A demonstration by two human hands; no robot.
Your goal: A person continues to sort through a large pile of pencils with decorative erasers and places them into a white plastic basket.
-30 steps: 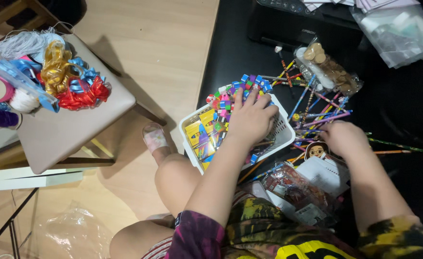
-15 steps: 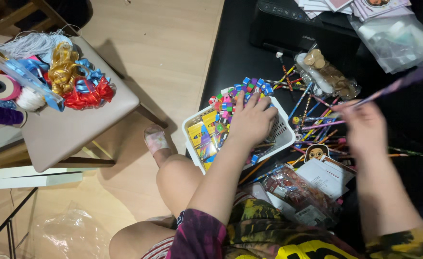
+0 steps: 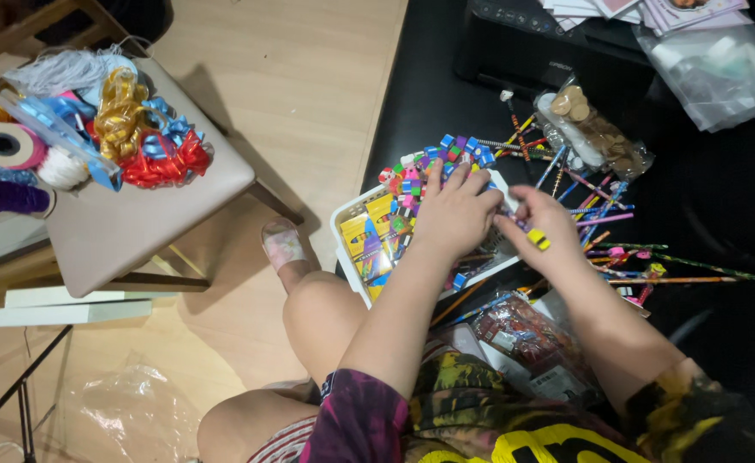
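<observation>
A black desk (image 3: 429, 94) fills the upper right, and a padded stool (image 3: 129, 227) at 9 o'clock carries curled ribbon bows (image 3: 142, 137) and tape rolls (image 3: 5, 146). On the desk's near edge sits a white basket (image 3: 349, 225) packed with crayon boxes (image 3: 369, 244) and small coloured erasers (image 3: 433, 159). The left hand (image 3: 455, 214) lies flat over the basket's contents, fingers spread apart and resting on them. Just at its 3 o'clock, touching it, the right hand (image 3: 549, 227) has its fingers pinched together on a pencil (image 3: 527, 233) with a yellow end, which pokes out below the fingertips toward 5 o'clock. More loose pencils (image 3: 617, 214) fan out at 3 o'clock.
</observation>
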